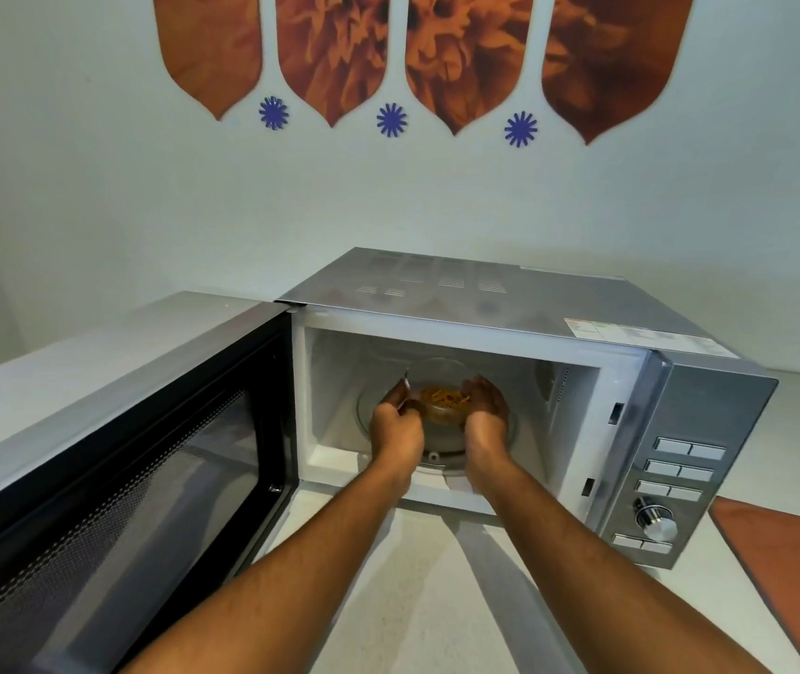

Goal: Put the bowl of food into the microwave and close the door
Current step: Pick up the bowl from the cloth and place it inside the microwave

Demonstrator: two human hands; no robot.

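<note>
You're about halfway: the bowl (439, 398) is already inside the microwave (509, 381), sitting over the glass turntable (436, 445) near the middle of the cavity, orange shredded food (441, 397) visible in it. Can't tell for sure if the bowl's base is fully down on the turntable or just above it, your hands hide the lower part. Left to do: let go, pull both arms out, swing the door (111, 459) shut. The door stands wide open on the left, hinged at the left edge of the cavity, its inner window facing you, nowhere near closed. Your left hand (395, 423) cups the bowl's left side, fingers curled round the wall and touching it, so it's closed on the bowl, not spread. There's a small pale glint by the left hand's fingers at the rim, too small to tell what it is. Your right hand (485, 408) does the same on the right side, fingers wrapped over the rim and wall, clamped lightly on the bowl. Both forearms run in through the opening from the near side, well clear of the control panel (670, 484) on the right. Mind the door frame when you withdraw; judging from the layout, the left hand is the likely one for closing the door.
</note>
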